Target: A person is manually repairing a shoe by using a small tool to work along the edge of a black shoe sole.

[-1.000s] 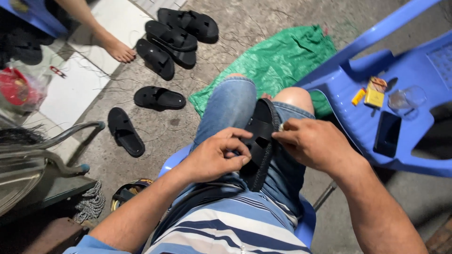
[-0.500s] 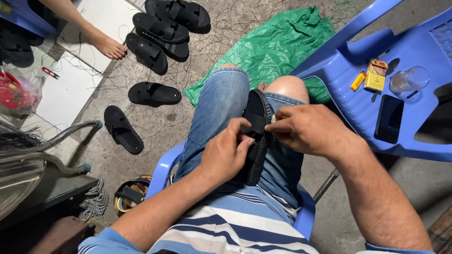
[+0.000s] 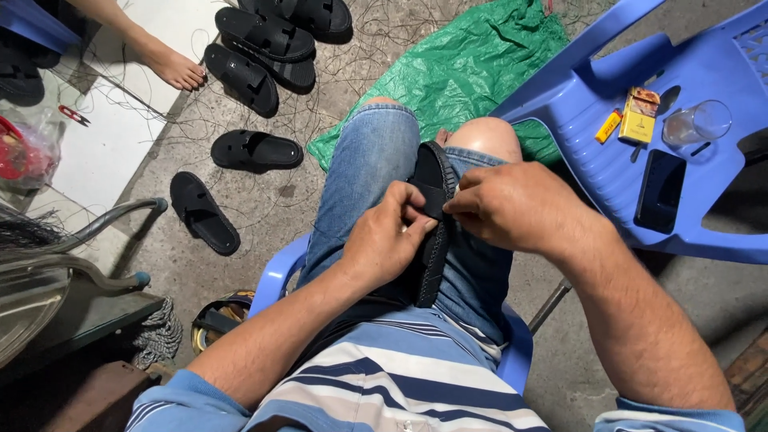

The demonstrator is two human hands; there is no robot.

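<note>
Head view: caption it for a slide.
Both hands, left and right, pinch a black sandal wedged between the knees.

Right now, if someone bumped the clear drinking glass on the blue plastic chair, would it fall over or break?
The clear drinking glass looks empty, so probably light and easy to knock. It stands near the edge of the blue plastic chair, so a bump might send it off. The bare concrete floor below looks hard, so it would likely break.

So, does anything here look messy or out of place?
Loose dark threads are strewn across the concrete floor around the black sandals, which lie scattered at odd angles. A green plastic sheet lies crumpled by the knees. Both hands pinch one black sandal on the lap.
</note>
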